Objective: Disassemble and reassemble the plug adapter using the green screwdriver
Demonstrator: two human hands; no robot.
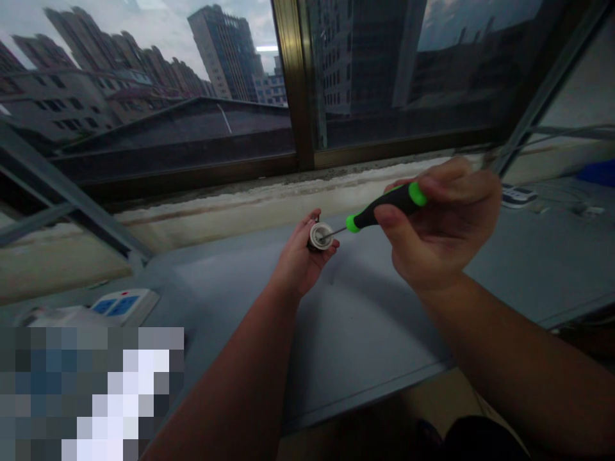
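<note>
A small round white fitting (pixel 321 236) with a dark outer side is held in my left hand (pixel 303 256), its open end facing up toward the camera. My right hand (pixel 444 221) grips the black and green handle of a screwdriver (pixel 379 208). The metal shaft slants down to the left, and its tip is inside the round opening of the fitting. Both hands are above the grey table, the right one nearer the camera. Detail inside the fitting is too small to tell.
The grey table (pixel 365 326) runs below a window with a metal frame (pixel 295 83). A white power strip with blue sockets (pixel 125 306) lies at the left. At the right are a white and dark device (pixel 519 196), thin cables and a blue object (pixel 598 173). Metal struts slant at both sides.
</note>
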